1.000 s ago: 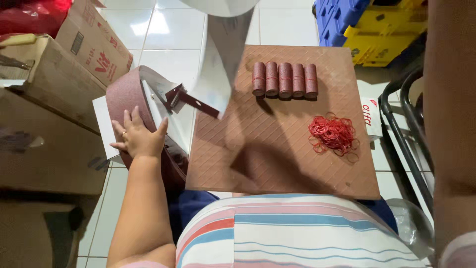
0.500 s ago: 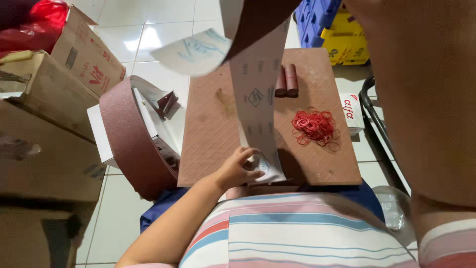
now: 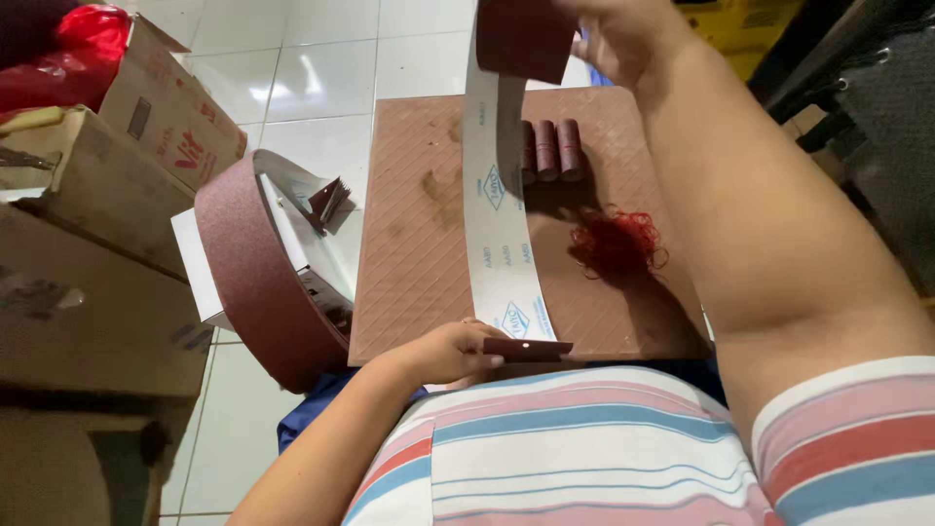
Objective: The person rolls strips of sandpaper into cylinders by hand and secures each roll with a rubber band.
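- Since a moment ago we have drawn the long strip of sandpaper with the white printed backing (image 3: 497,224) taut along the brown diamond-patterned board (image 3: 419,253), where before it hung loose and curling; to us that reads as the length now being stretched out for measuring or cutting.
- Our left hand (image 3: 453,353) has moved to the board's near edge and pinches the strip's lower end against a small dark brown block (image 3: 527,349).
- Our right hand (image 3: 609,34) is raised beyond the far edge, fingers closed on the strip's upper end, forearm slanting across the right side.
- Small maroon sandpaper rolls (image 3: 547,149) lie near the far edge, red rubber bands (image 3: 618,244) mid-right, and the big maroon sandpaper roll (image 3: 258,278) stands left of the board.
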